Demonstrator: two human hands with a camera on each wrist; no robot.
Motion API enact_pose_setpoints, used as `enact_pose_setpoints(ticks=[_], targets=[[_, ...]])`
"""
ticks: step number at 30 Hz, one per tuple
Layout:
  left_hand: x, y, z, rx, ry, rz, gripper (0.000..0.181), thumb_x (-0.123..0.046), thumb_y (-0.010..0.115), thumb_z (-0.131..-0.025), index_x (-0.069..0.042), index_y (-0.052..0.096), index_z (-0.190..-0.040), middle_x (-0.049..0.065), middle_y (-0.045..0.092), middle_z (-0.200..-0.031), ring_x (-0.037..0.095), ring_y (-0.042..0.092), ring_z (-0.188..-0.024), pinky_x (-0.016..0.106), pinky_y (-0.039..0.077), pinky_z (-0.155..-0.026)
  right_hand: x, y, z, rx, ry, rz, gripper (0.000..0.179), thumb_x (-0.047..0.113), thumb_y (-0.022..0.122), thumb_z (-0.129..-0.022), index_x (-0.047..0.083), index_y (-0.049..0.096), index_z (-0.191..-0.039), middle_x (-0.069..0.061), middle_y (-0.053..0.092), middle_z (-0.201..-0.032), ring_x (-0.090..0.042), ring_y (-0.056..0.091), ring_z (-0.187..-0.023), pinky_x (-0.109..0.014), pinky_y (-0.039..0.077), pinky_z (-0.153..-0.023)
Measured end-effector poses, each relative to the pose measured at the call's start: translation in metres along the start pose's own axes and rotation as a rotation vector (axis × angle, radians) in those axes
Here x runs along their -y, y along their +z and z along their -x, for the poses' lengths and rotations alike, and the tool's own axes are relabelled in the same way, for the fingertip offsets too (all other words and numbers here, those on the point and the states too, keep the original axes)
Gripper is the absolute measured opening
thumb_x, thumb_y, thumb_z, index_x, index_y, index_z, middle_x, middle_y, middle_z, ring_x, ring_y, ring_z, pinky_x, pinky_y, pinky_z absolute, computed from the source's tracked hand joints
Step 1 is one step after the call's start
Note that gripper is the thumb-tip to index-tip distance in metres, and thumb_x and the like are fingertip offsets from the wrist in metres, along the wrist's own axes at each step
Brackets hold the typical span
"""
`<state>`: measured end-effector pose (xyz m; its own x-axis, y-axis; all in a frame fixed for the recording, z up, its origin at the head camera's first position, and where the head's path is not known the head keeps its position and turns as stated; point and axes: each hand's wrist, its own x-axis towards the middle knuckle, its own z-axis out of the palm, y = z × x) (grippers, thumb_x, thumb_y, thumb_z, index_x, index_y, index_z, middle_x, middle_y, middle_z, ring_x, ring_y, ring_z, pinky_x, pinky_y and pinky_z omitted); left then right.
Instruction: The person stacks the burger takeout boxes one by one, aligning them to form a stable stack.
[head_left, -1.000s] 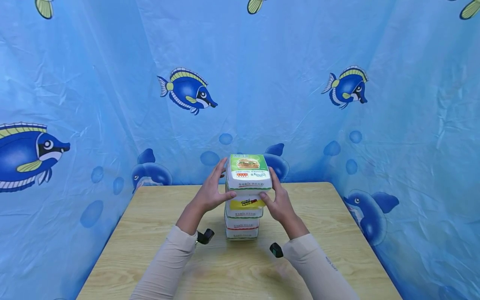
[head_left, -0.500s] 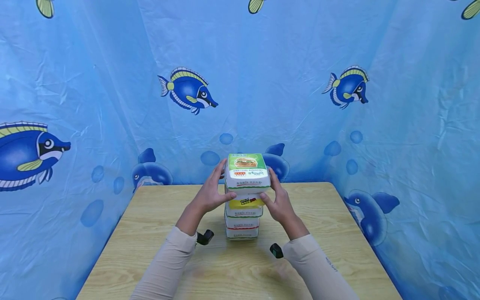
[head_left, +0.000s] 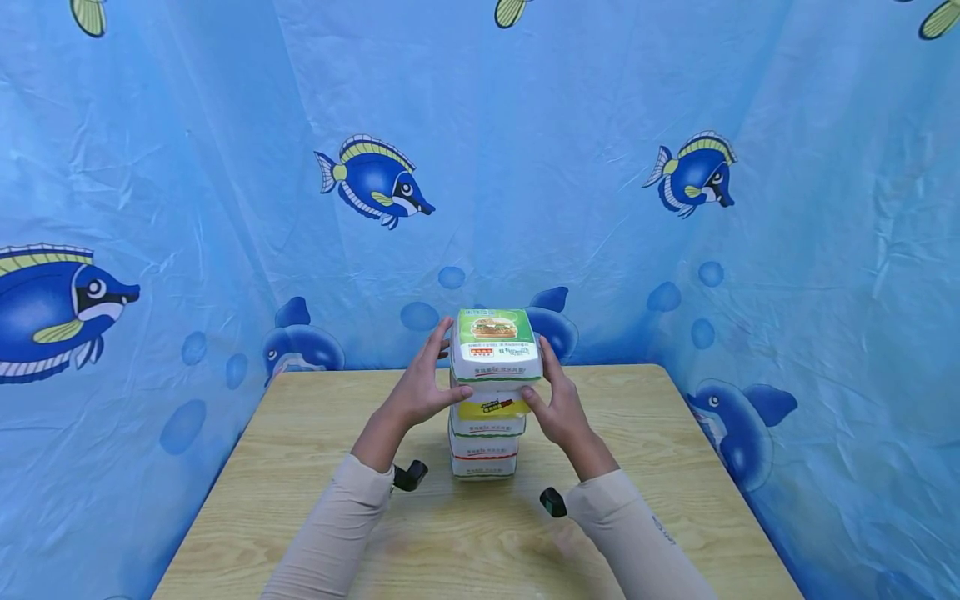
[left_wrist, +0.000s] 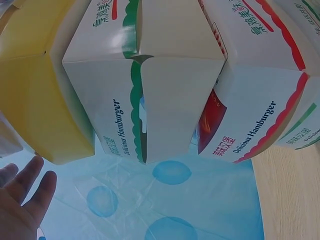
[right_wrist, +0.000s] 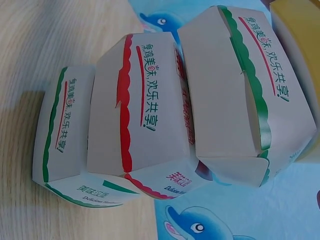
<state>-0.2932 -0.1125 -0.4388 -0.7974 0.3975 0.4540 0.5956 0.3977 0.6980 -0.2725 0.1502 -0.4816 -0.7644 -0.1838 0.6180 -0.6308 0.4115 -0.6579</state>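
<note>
At the centre of the head view we see a stack (head_left: 487, 417) of burger boxes standing upright on the bench (head_left: 300, 467), its long axis vertical. The top box (head_left: 496, 346) has a green lid with a burger picture facing up and a white front face with print turned toward us; its sides run roughly square to the bench edges. Below it sits a yellow box (head_left: 491, 407), then a green-trimmed box (head_left: 487, 427) and a red-trimmed box (head_left: 485, 452), with another at the bottom. Our left hand (head_left: 420, 387) presses the left side of the top box, fingers (head_left: 438, 350) extended up along its wall and thumb lying under the front edge, so the hand is grasping the box rather than clenched. Our right hand (head_left: 553, 400) does the same on the right side, fingers along the wall and thumb at the lower front corner. In the left wrist view the boxes lie fanned across the upper frame, and fingertips (left_wrist: 30, 182) show straight at lower left. In the right wrist view three boxes lie side by side, the red-trimmed one (right_wrist: 142, 120) in the middle. A blue fish curtain (head_left: 675, 167) fills the background.
</note>
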Motion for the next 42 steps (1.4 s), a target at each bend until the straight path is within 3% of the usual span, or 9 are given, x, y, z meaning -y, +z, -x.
enact_pose_setpoints(ticks=[4,12,28,35,42], targets=[[0.000,0.000,0.000,0.008,-0.008,0.006,0.112,-0.078,0.062,-0.073,-0.033,0.002,-0.157,-0.006,0.015,-0.160,0.034,0.039,-0.133,0.065,0.036,-0.098,0.000,0.001,-0.001,0.003,0.003,-0.005,0.083,0.059,0.051,-0.094,0.024,0.012,-0.158,-0.011,0.043,-0.149,-0.037,0.041,-0.133,-0.067,0.031,-0.101],[0.005,0.002,-0.003,0.012,0.011,0.034,0.109,-0.068,0.067,-0.078,-0.036,-0.002,-0.156,0.002,0.037,-0.150,0.027,0.041,-0.130,0.063,0.033,-0.101,0.002,0.001,-0.004,0.005,-0.003,0.009,0.078,0.048,0.053,-0.098,0.016,0.014,-0.158,-0.011,0.041,-0.150,-0.035,0.040,-0.134,-0.065,0.032,-0.102],[0.005,-0.002,-0.002,0.008,-0.005,0.024,0.113,-0.075,0.061,-0.077,-0.024,0.000,-0.158,0.006,0.033,-0.153,0.032,0.041,-0.129,0.066,0.034,-0.098,0.005,0.005,-0.011,0.037,0.018,0.026,0.076,0.043,0.053,-0.099,0.020,0.011,-0.158,-0.011,0.039,-0.151,-0.034,0.036,-0.137,-0.065,0.028,-0.105],[0.007,-0.003,-0.002,0.010,-0.013,0.043,0.107,-0.077,0.058,-0.077,-0.035,-0.003,-0.156,0.003,0.031,-0.153,0.031,0.040,-0.130,0.067,0.034,-0.098,0.006,0.005,-0.012,0.045,0.031,0.042,0.077,0.044,0.053,-0.098,0.020,0.011,-0.158,-0.013,0.045,-0.147,-0.033,0.036,-0.137,-0.064,0.026,-0.106],[0.009,-0.002,-0.003,0.007,-0.013,0.040,0.107,-0.076,0.057,-0.078,-0.035,-0.002,-0.156,0.003,0.028,-0.155,0.033,0.040,-0.130,0.067,0.033,-0.098,0.007,0.005,-0.014,0.042,0.035,0.049,0.078,0.048,0.053,-0.097,0.020,0.012,-0.158,-0.012,0.048,-0.144,-0.033,0.038,-0.135,-0.064,0.027,-0.106]])
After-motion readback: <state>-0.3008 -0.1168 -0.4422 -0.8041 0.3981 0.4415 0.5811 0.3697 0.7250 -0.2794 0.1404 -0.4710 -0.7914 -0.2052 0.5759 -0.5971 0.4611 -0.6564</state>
